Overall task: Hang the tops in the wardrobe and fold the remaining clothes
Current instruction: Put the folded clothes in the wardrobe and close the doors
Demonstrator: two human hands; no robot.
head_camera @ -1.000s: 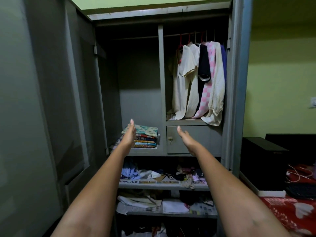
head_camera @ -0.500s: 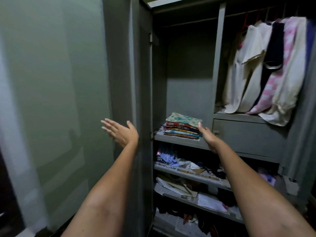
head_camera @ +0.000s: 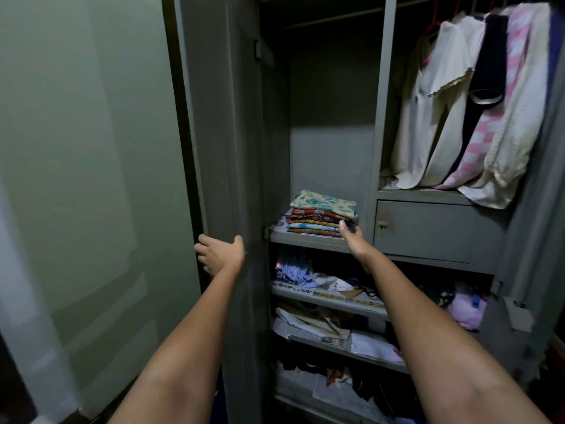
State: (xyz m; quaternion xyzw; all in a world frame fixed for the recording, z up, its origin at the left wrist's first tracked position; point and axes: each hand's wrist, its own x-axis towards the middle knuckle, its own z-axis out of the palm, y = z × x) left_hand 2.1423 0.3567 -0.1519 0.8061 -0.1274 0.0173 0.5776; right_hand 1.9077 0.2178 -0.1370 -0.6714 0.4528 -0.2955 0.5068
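The grey wardrobe stands open. Several tops (head_camera: 452, 123) hang on hangers from the rail at the upper right: cream, black, and pink-checked. A stack of folded patterned clothes (head_camera: 321, 211) lies on the middle shelf (head_camera: 302, 240). My right hand (head_camera: 353, 240) reaches to the front right corner of that stack with its fingers straight, and the thumb touches the stack's edge. My left hand (head_camera: 218, 255) grips the edge of the open left door (head_camera: 220, 117), fingers behind the edge and thumb in front.
A locked grey drawer (head_camera: 437, 231) sits under the hanging tops. Lower shelves (head_camera: 330, 301) hold loose clothes, papers and dark items on newspaper lining. A pale green wall (head_camera: 85, 148) fills the left. The right door frame (head_camera: 538, 209) bounds the wardrobe.
The view has shifted left and closer. My left hand moved from beside the stack out to the left door edge and took hold of it. My right hand reached to the stack.
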